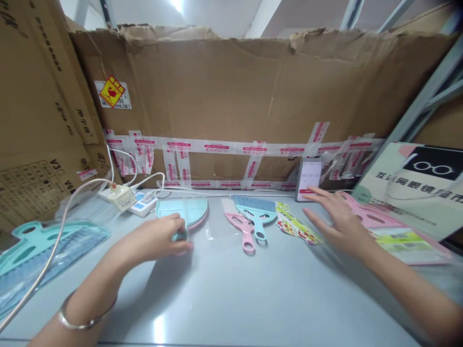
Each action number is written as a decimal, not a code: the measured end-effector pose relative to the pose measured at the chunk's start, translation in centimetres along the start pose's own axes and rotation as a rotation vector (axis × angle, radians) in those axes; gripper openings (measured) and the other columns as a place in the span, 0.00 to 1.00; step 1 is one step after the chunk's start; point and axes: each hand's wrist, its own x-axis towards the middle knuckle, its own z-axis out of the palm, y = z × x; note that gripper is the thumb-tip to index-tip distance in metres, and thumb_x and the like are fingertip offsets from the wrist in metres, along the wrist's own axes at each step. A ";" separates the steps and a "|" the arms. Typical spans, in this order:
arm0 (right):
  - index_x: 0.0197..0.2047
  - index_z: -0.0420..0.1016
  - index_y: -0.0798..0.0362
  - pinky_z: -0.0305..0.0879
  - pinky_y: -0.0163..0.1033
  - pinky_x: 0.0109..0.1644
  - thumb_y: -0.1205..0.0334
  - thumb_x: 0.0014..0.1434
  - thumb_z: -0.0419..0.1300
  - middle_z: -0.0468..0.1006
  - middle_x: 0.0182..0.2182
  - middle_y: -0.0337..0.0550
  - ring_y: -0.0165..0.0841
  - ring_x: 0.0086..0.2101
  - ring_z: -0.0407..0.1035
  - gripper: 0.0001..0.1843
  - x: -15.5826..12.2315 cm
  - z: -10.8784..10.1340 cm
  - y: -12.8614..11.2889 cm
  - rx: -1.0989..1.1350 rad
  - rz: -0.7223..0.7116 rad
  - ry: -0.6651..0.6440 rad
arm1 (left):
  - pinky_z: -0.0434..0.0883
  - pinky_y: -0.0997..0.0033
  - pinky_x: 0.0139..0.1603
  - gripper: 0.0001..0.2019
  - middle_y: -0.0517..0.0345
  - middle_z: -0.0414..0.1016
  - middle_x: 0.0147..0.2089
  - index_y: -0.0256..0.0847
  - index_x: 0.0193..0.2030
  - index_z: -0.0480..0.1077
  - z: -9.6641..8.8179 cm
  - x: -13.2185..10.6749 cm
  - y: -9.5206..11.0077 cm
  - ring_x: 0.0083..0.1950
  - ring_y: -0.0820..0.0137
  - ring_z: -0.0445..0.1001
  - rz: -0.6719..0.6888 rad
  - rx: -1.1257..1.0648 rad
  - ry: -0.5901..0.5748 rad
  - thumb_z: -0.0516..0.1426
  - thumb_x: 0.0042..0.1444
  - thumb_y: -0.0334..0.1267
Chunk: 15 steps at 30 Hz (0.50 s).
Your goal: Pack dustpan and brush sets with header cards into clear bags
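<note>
My left hand (159,238) is closed around the handle of a teal dustpan (183,211) that lies flat on the grey table (231,294), stacked on a pink one. My right hand (336,219) hovers open, fingers spread, over colourful printed cards (294,222), fingertips near a phone (309,179) propped against the cardboard wall. Between the hands lie a pink hand brush (240,224) and a teal hand brush (257,212), side by side with handles toward me.
A white power strip (126,198) with cables sits at the back left. Bagged teal dustpan sets (39,246) lie at the left edge. Pink dustpans and cards (383,226) pile at the right below a poster (415,188). Taped cardboard walls (231,96) enclose the table.
</note>
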 end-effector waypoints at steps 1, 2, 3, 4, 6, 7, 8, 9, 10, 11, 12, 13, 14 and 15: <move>0.48 0.66 0.49 0.46 0.60 0.61 0.53 0.61 0.48 0.68 0.54 0.53 0.43 0.54 0.63 0.16 0.4 0.8 -0.3 0.028 -0.020 -0.023 | 0.62 0.70 0.31 0.14 0.55 0.73 0.38 0.41 0.34 0.71 0.3 -0.1 0.6 0.32 0.66 0.70 -0.022 0.041 -0.012 0.53 0.49 0.48; 0.47 0.67 0.49 0.46 0.60 0.61 0.54 0.61 0.48 0.69 0.53 0.52 0.43 0.53 0.64 0.15 0.7 1.6 -0.5 0.054 -0.034 -0.051 | 0.61 0.70 0.29 0.11 0.56 0.73 0.36 0.42 0.33 0.70 0.4 -0.3 1.0 0.30 0.66 0.70 -0.037 0.062 -0.011 0.53 0.48 0.45; 0.46 0.68 0.49 0.47 0.61 0.61 0.54 0.61 0.48 0.70 0.53 0.52 0.42 0.53 0.64 0.14 0.9 2.4 -0.6 0.077 -0.044 -0.076 | 0.59 0.70 0.29 0.09 0.57 0.73 0.34 0.42 0.31 0.70 0.5 -0.4 1.1 0.30 0.67 0.69 -0.042 0.062 -0.012 0.53 0.48 0.43; 0.46 0.68 0.49 0.48 0.61 0.60 0.55 0.61 0.48 0.70 0.52 0.51 0.42 0.52 0.65 0.14 1.0 3.0 -0.6 0.102 -0.052 -0.098 | 0.59 0.71 0.28 0.08 0.58 0.73 0.33 0.43 0.29 0.69 0.4 -0.5 1.1 0.31 0.67 0.69 -0.035 0.046 -0.017 0.51 0.49 0.41; 0.45 0.69 0.49 0.51 0.60 0.59 0.55 0.61 0.48 0.72 0.51 0.51 0.42 0.52 0.65 0.14 0.8 4.0 -0.4 0.156 -0.044 -0.134 | 0.58 0.71 0.28 0.09 0.59 0.74 0.30 0.43 0.25 0.69 0.1 -0.7 0.7 0.30 0.68 0.69 -0.017 0.005 -0.026 0.49 0.50 0.38; 0.44 0.70 0.49 0.53 0.58 0.59 0.54 0.61 0.48 0.72 0.50 0.50 0.42 0.51 0.66 0.14 0.6 4.3 -0.3 0.184 -0.025 -0.143 | 0.58 0.71 0.28 0.10 0.59 0.74 0.29 0.43 0.24 0.69 -0.1 -0.7 0.4 0.30 0.68 0.69 -0.018 -0.002 -0.026 0.49 0.50 0.37; 0.44 0.70 0.50 0.56 0.57 0.58 0.54 0.61 0.48 0.73 0.49 0.50 0.41 0.51 0.66 0.15 0.3 4.5 -0.1 0.214 0.001 -0.147 | 0.58 0.71 0.28 0.10 0.59 0.74 0.29 0.43 0.23 0.69 -0.2 -0.7 0.2 0.30 0.68 0.69 -0.023 -0.001 -0.020 0.49 0.50 0.37; 0.44 0.70 0.50 0.58 0.55 0.57 0.54 0.61 0.48 0.73 0.49 0.50 0.41 0.50 0.67 0.15 0.0 4.6 0.0 0.242 0.032 -0.151 | 0.58 0.71 0.28 0.10 0.59 0.74 0.29 0.43 0.23 0.68 -0.2 -0.7 0.2 0.30 0.68 0.69 -0.030 0.002 -0.010 0.49 0.50 0.37; 0.45 0.70 0.50 0.60 0.53 0.56 0.53 0.61 0.49 0.73 0.48 0.51 0.41 0.50 0.67 0.15 -0.4 4.7 0.2 0.268 0.062 -0.159 | 0.58 0.71 0.29 0.09 0.59 0.74 0.28 0.43 0.25 0.68 -0.2 -0.6 0.2 0.30 0.68 0.69 -0.036 0.003 0.006 0.49 0.51 0.39; 0.45 0.70 0.50 0.62 0.52 0.55 0.53 0.61 0.49 0.73 0.48 0.51 0.40 0.50 0.67 0.15 -0.7 4.8 0.3 0.289 0.086 -0.171 | 0.59 0.71 0.29 0.09 0.59 0.74 0.29 0.43 0.27 0.68 -0.1 -0.6 0.3 0.31 0.67 0.70 -0.038 0.005 0.029 0.49 0.52 0.40; 0.45 0.70 0.50 0.63 0.51 0.55 0.53 0.61 0.49 0.73 0.48 0.51 0.40 0.50 0.67 0.16 -0.9 4.9 0.4 0.305 0.097 -0.188 | 0.59 0.71 0.29 0.09 0.59 0.74 0.31 0.43 0.31 0.68 0.1 -0.5 0.5 0.31 0.67 0.70 -0.038 0.013 0.053 0.49 0.53 0.41; 0.46 0.70 0.51 0.63 0.50 0.55 0.54 0.61 0.49 0.73 0.49 0.51 0.40 0.50 0.67 0.16 -1.2 5.0 0.4 0.314 0.091 -0.209 | 0.59 0.71 0.29 0.10 0.58 0.74 0.34 0.44 0.35 0.68 0.3 -0.4 0.6 0.31 0.67 0.70 -0.034 0.032 0.072 0.48 0.54 0.42; 0.47 0.69 0.51 0.62 0.51 0.56 0.55 0.61 0.49 0.73 0.49 0.51 0.40 0.51 0.66 0.16 -1.3 5.2 0.3 0.317 0.071 -0.233 | 0.59 0.71 0.29 0.10 0.57 0.73 0.37 0.44 0.38 0.67 0.5 -0.3 0.8 0.31 0.68 0.71 -0.027 0.059 0.078 0.48 0.54 0.41; 0.50 0.69 0.51 0.61 0.51 0.58 0.56 0.61 0.48 0.72 0.51 0.51 0.40 0.53 0.65 0.17 -1.4 5.3 0.2 0.314 0.041 -0.259 | 0.59 0.70 0.29 0.11 0.56 0.72 0.40 0.44 0.41 0.67 0.7 -0.2 0.9 0.31 0.68 0.71 -0.021 0.095 0.072 0.47 0.53 0.40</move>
